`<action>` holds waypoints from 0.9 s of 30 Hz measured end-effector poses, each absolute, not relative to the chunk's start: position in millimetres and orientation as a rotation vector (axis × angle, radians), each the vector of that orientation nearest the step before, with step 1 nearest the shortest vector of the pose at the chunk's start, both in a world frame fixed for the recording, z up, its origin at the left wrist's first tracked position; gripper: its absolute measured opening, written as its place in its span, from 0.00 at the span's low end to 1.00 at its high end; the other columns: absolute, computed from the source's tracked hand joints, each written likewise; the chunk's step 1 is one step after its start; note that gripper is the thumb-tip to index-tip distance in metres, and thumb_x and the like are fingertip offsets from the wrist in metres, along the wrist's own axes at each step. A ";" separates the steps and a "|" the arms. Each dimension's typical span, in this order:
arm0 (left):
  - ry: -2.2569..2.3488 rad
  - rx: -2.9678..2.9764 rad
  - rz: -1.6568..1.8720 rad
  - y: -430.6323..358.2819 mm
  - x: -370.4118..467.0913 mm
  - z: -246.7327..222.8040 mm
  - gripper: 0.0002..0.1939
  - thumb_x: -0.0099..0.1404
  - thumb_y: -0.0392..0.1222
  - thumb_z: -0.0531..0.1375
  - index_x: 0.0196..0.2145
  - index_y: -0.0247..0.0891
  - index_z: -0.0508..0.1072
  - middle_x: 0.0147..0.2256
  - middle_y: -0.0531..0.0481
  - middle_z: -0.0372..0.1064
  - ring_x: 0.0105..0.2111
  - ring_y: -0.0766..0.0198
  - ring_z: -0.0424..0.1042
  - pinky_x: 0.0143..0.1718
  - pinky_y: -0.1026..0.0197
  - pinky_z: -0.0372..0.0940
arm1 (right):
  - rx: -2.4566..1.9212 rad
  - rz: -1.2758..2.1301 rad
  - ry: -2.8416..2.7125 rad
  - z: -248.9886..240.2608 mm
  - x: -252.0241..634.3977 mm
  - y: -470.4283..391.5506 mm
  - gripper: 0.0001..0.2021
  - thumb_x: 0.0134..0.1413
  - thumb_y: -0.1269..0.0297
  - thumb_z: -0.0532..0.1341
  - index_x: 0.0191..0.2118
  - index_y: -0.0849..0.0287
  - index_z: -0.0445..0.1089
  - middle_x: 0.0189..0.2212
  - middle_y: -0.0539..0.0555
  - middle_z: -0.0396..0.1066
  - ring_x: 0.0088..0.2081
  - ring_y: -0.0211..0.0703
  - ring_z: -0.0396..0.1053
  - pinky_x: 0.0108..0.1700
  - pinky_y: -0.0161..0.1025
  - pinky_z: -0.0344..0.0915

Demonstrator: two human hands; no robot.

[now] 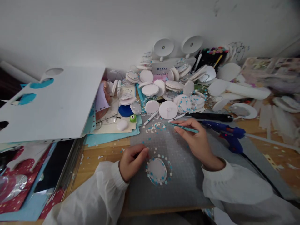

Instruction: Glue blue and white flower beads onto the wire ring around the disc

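My right hand (198, 142) holds teal tweezers (186, 127) between thumb and fingers, their tips pointing left over the grey cutting mat (185, 175). Left of the tips lies a loose pile of tiny white and blue paper flowers (156, 127). Fingers curled and thumb pressed in, my left hand (134, 161) rests at the upper left of a round white disc (157, 170). Around that disc runs a thin ring dotted with small blue and white flowers. Whether the left fingertips grip anything is hidden.
Many white discs (168, 110) crowd the back. A blue glue gun (232, 134) lies on the right with its black cord. Two white marker pens (151, 118), a green punch (133, 118) and glasses (111, 118) lie nearby. A large white board (53, 106) covers the left.
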State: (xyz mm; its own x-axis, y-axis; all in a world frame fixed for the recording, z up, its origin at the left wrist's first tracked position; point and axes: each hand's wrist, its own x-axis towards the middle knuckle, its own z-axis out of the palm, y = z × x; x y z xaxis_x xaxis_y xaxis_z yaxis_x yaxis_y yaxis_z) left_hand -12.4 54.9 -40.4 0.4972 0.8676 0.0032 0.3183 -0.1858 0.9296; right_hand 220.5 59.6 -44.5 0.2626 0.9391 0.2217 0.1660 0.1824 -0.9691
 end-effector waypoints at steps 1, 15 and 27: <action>1.028 1.716 0.708 55.1 -12.6 -41.0 0.20 0.67 0.45 0.50 0.21 0.34 0.68 0.16 0.55 0.56 0.19 0.70 0.57 0.22 0.67 0.53 | -1.290 0.769 -1.210 -43.9 220.0 59.4 0.07 0.48 0.65 0.66 0.29 0.56 0.66 0.35 0.52 0.75 0.40 0.41 0.72 0.43 0.40 0.68; 1.073 1.381 0.821 55.4 -10.5 -44.2 0.12 0.62 0.43 0.52 0.26 0.34 0.69 0.15 0.58 0.53 0.16 0.71 0.52 0.17 0.67 0.46 | -1.402 0.570 -1.454 -52.0 221.5 56.6 0.06 0.48 0.63 0.65 0.29 0.56 0.67 0.29 0.52 0.73 0.33 0.42 0.72 0.36 0.39 0.69; 1.117 1.321 0.817 53.1 -10.6 -44.4 0.08 0.56 0.37 0.48 0.21 0.37 0.61 0.18 0.56 0.56 0.18 0.69 0.53 0.20 0.66 0.49 | -1.385 0.468 -1.558 -55.8 215.7 55.7 0.03 0.48 0.69 0.63 0.29 0.55 0.68 0.30 0.51 0.75 0.33 0.43 0.73 0.37 0.40 0.69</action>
State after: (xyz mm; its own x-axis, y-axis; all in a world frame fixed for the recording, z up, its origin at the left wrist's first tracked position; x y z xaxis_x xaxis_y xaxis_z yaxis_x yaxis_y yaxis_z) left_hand -10.6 53.1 -44.4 0.3006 0.9409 -0.1561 0.1360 0.1197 0.9834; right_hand 215.7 55.7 -55.8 0.1093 0.9109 0.3979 0.5412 0.2812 -0.7925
